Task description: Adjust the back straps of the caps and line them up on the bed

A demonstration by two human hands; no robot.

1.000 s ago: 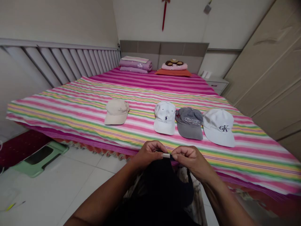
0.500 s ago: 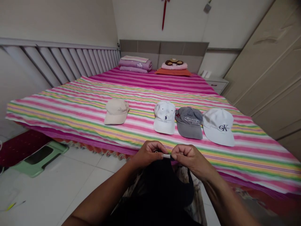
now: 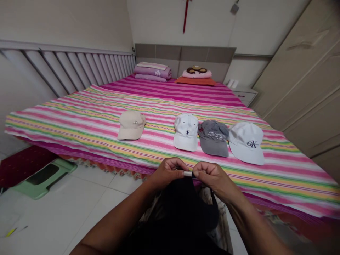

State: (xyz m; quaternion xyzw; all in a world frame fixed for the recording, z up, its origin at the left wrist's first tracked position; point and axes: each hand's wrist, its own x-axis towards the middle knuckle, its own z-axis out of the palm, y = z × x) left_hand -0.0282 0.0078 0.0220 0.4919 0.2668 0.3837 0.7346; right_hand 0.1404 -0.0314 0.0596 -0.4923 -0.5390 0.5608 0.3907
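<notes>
My left hand (image 3: pixel 168 174) pinches a small silver buckle (image 3: pixel 188 174) at the back strap of a black cap (image 3: pixel 179 202). From the other side, my right hand (image 3: pixel 213 177) has the dark strap end between thumb and forefinger, close against the buckle. The cap hangs below both hands, its strap opening toward the right; its lower part blends into dark clothing. On the bed beyond lie a beige cap (image 3: pixel 131 125), a white cap with a small dark emblem (image 3: pixel 185 132), a grey cap with white lettering (image 3: pixel 214 139) and a white cap with dark letters (image 3: pixel 247 143).
The caps rest on a striped bed cover (image 3: pixel 87 117). Folded purple bedding (image 3: pixel 152 72) and a pink pillow (image 3: pixel 197 74) sit by the headboard (image 3: pixel 207 56). A green stool (image 3: pixel 45 180) stands on the tiled floor at left; a nightstand (image 3: pixel 244 95) is at far right.
The silver buckle and strap have shifted very slightly, with a bit more dark strap showing beside the buckle. Both hands keep their pinch; the caps on the bed have not moved.
</notes>
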